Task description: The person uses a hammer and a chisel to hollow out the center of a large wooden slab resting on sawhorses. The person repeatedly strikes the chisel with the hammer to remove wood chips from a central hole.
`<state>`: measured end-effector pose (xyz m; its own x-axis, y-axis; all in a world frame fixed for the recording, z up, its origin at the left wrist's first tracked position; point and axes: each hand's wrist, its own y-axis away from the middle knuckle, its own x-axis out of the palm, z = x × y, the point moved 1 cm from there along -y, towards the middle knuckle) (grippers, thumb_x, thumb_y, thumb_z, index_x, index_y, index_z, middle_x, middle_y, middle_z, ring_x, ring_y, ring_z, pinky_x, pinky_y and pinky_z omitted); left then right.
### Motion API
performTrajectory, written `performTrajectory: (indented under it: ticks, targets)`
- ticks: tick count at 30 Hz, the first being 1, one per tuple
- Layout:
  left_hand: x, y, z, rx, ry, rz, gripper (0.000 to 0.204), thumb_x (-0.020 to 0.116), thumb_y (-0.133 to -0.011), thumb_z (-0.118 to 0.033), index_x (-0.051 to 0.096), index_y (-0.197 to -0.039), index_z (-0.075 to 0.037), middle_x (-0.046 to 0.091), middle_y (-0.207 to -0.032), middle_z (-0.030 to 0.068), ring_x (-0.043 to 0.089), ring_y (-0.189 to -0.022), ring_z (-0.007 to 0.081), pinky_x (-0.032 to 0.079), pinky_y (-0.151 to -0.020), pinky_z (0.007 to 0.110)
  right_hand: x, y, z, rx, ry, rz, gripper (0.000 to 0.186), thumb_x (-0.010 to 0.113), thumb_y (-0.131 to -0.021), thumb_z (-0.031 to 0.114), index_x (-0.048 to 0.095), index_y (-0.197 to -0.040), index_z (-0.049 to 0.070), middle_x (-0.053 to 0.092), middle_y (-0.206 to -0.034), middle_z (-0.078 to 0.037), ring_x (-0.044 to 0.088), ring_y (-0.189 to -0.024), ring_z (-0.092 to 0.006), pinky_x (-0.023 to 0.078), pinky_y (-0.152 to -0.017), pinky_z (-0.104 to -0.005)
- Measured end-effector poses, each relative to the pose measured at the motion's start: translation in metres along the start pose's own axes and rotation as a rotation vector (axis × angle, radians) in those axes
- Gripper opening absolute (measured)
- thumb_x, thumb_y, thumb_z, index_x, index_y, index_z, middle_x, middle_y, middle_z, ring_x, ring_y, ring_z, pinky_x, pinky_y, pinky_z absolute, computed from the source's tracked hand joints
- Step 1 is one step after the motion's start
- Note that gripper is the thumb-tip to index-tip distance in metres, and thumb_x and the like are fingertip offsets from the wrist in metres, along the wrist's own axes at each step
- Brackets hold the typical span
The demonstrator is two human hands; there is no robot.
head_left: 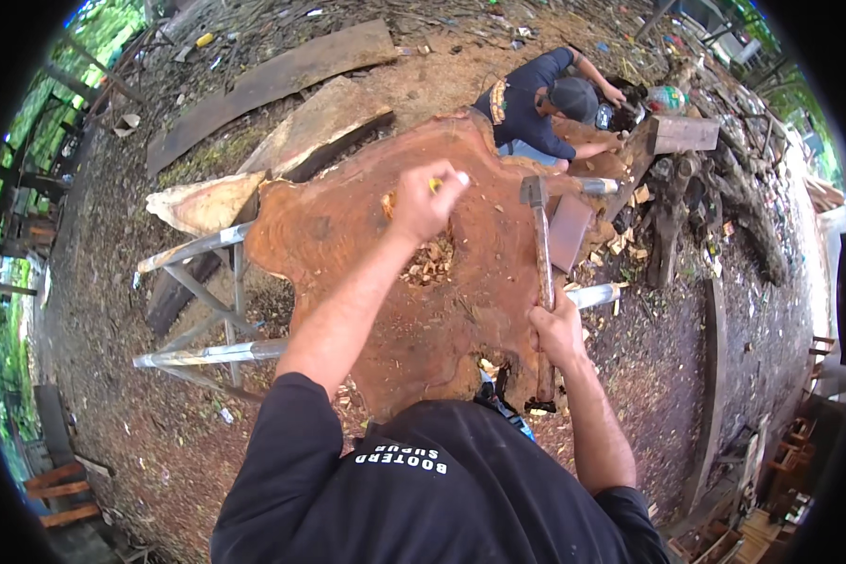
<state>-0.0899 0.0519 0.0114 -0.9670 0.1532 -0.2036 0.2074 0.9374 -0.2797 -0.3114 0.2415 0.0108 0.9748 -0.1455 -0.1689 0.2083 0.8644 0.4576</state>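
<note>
A broad reddish-brown wood slab (348,254) with an irregular edge lies in front of me. My left hand (425,202) is closed in a fist over it, around a tool with a yellow handle (434,185) and a pale end. The tool's lower part is hidden by the hand. Just below the fist, wood chips (428,263) fill a rough hollow in the slab. At the slab's right side my right hand (559,331) wraps the handle of a hammer (542,244), its metal head pointing away from me.
Metal trestle legs (207,355) support the slab. A co-worker (536,108) crouches beyond the far right edge. A reddish block (570,232) rests by the hammer. Planks (273,80) lie at the far left, logs and roots (714,207) at the right.
</note>
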Motion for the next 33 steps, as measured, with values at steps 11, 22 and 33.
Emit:
performTrajectory:
  ticks: [11,22,33]
  targets:
    - [-0.065,-0.065,0.049,-0.145,0.16,0.111,0.023,0.064,-0.086,-0.025,0.064,-0.072,-0.006,0.061,-0.065,0.0016,0.056,-0.065,0.0119,0.042,-0.063,0.028,-0.003,0.013,0.004,0.011,-0.012,-0.018,0.02,0.061,-0.083,0.007,0.054,-0.101,0.001,0.053,-0.061,-0.002,0.049,-0.041,-0.012,0.039,-0.039,-0.0291]
    - [-0.079,-0.03,0.062,-0.173,-0.238,0.182,0.029,0.08,-0.085,-0.037,0.068,-0.083,-0.01,0.064,-0.07,-0.002,0.058,-0.068,0.0068,0.046,-0.061,0.028,0.002,0.016,0.018,-0.007,0.02,0.022,0.02,0.063,-0.082,0.009,0.055,-0.099,0.002,0.055,-0.065,-0.002,0.049,-0.043,-0.0107,0.04,-0.04,-0.0278]
    - [-0.111,-0.032,0.028,-0.326,-0.385,0.327,0.024,0.086,-0.079,-0.028,0.073,-0.091,-0.012,0.071,-0.081,-0.001,0.063,-0.075,0.0082,0.052,-0.07,0.029,0.01,0.018,0.029,-0.009,0.074,0.091,0.023,0.063,-0.082,0.011,0.055,-0.101,0.001,0.058,-0.069,-0.003,0.055,-0.047,-0.0114,0.046,-0.044,-0.029]
